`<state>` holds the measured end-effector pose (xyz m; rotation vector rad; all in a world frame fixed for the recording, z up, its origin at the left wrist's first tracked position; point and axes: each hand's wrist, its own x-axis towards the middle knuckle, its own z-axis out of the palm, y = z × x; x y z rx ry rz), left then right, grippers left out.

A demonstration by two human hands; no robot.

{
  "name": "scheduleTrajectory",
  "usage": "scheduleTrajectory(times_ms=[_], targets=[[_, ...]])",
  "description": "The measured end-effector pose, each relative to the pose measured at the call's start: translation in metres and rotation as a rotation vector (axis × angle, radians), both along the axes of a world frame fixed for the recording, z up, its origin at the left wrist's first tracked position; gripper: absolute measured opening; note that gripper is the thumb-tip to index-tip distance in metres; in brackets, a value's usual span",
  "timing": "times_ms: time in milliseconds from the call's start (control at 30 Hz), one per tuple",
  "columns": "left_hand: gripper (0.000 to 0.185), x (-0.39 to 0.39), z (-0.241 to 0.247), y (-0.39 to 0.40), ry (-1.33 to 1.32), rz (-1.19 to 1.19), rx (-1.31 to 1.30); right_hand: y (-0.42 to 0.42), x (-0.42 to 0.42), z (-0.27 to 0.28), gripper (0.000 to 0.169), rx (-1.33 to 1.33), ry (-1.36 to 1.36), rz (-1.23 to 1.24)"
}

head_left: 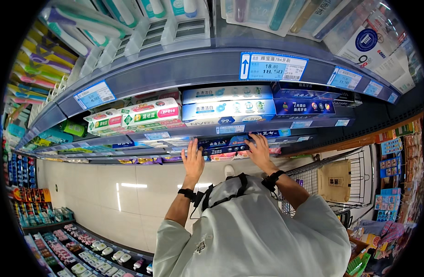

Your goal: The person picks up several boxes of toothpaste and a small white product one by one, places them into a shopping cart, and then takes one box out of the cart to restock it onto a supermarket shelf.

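Observation:
On a lower shelf lies a dark blue toothpaste box (223, 145), with my hands at its two ends. My left hand (193, 160) is at the left end, fingers stretched toward the shelf and thumb by the box. At the right end is my right hand (260, 152), its fingers over the box's corner and the shelf front. My hands partly hide the ends. The shelf above bears white-and-blue toothpaste boxes (229, 110), green-and-white toothpaste boxes (151, 116) and more dark blue toothpaste boxes (303, 106).
An overhanging shelf edge (184, 71) with price tags stands above, carrying packaged toothbrushes (279, 15). To my right is a wire shopping cart (359, 183) with a tan bag (334, 180). Tiled floor (94, 190) and a display of bottles (101, 254) lie to the left.

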<state>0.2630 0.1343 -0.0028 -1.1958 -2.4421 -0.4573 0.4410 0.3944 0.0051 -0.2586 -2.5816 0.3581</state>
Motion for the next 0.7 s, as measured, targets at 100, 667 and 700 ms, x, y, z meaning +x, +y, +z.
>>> scheduleTrajectory(times_ms=[100, 667, 700], targets=[[0.025, -0.003, 0.000, 0.003, -0.010, 0.004, -0.014, 0.002, -0.005, 0.000, 0.049, -0.023, 0.011, 0.013], [0.042, -0.020, -0.002, 0.029, 0.109, -0.102, -0.482, 0.016, -0.017, -0.001, 0.055, -0.077, -0.166, 0.028], [0.043, -0.022, 0.000, 0.031, 0.110, -0.102, -0.504, 0.016, -0.018, -0.001, 0.055, -0.075, -0.173, 0.028]])
